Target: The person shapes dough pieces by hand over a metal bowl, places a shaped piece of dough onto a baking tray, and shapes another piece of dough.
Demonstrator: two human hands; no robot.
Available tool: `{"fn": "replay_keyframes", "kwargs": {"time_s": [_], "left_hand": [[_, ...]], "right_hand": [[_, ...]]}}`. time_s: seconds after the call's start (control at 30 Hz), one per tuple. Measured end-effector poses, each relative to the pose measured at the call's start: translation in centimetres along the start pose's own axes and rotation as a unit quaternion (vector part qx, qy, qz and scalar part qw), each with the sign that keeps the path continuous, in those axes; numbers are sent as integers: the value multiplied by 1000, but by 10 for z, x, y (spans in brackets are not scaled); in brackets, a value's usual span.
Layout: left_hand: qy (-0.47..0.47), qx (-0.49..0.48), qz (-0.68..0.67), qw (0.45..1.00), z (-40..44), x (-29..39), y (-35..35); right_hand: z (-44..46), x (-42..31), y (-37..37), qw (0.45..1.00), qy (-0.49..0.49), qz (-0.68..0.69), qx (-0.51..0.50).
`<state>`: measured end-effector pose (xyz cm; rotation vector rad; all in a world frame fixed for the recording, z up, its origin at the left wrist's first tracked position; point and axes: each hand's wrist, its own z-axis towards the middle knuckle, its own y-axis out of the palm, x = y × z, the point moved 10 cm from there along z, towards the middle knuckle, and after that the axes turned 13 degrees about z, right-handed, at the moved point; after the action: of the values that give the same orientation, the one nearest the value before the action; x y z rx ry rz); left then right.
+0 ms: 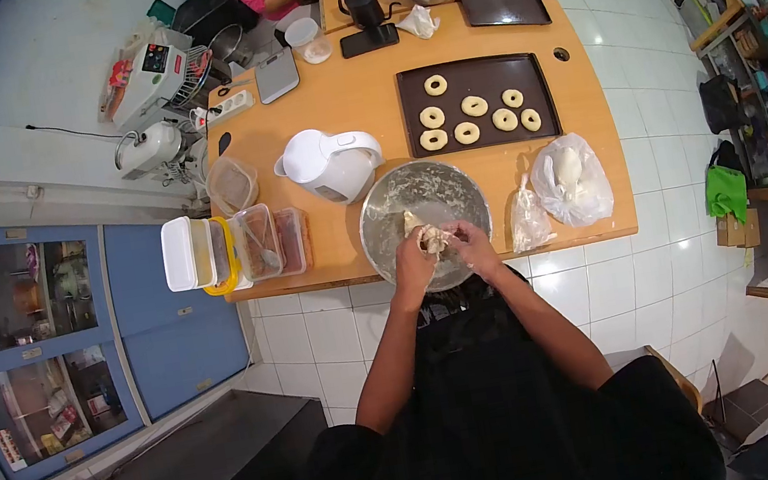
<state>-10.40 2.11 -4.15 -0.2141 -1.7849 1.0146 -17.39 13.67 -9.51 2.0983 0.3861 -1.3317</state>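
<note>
Observe wooden bench (335,242), carrying dark tray (498,72) beyond steel bowl (464,190) at near edge. Note white kettle (323,165) crowding bowl's far-left side, plastic bag (586,198) to right, plastic containers (258,244) further left. Find left hand (413,257) and right hand (478,252) over bowl, fingers (463,236) grasping sticky dough (433,238) between them. Count eight dough rings (467,110) on tray.

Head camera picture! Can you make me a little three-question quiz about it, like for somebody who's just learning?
1. How many dough rings lie on the near tray?
2. True or false: the white kettle stands on the table.
3. Where are the left hand and right hand?
A. On the near tray
B. At the near bowl
C. On the white kettle

Key: 1. Eight. 2. True. 3. B.
</note>
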Motion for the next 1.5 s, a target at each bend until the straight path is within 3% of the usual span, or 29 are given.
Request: {"fn": "replay_keyframes", "kwargs": {"time_s": [0.1, 0.2, 0.3, 0.37, 0.6, 0.7, 0.8, 0.9, 1.1, 1.3, 1.5], "left_hand": [[-63, 2, -36, 997, -2, -9, 1], [-80, -72, -110, 988, -2, -18, 17], [-210, -189, -413, 866, -17, -25, 40], [-187, -197, -424, 864, -16, -24, 36], [-177, -184, -285, 924, -10, -25, 35], [-181, -156, -219, 946, -8, -26, 34], [-148, -154, -155, 965, -3, -30, 35], [-128, -127, -130, 975, -2, -26, 27], [-185, -156, -291, 926, -10, -30, 34], [-184, -181, -275, 926, -12, -34, 39], [-195, -189, -239, 932, -13, -37, 39]], "right_hand": [[-1, 9, 2, 999, 14, 15, -27], [-1, 16, -4, 999, 33, -10, -28], [-3, 13, -9, 998, 53, 17, -20], [-7, 11, -11, 995, 94, 37, 6], [-1, 22, -7, 994, 87, 65, -11], [0, 20, -3, 995, 99, 8, -25], [-2, 15, 3, 993, 96, 58, -37], [-2, 15, -1, 994, 110, 19, -18], [3, 23, -1, 992, 95, 78, -29], [-9, 10, 7, 984, 160, 72, -28], [-6, 25, 4, 982, 152, 105, -40]]}}
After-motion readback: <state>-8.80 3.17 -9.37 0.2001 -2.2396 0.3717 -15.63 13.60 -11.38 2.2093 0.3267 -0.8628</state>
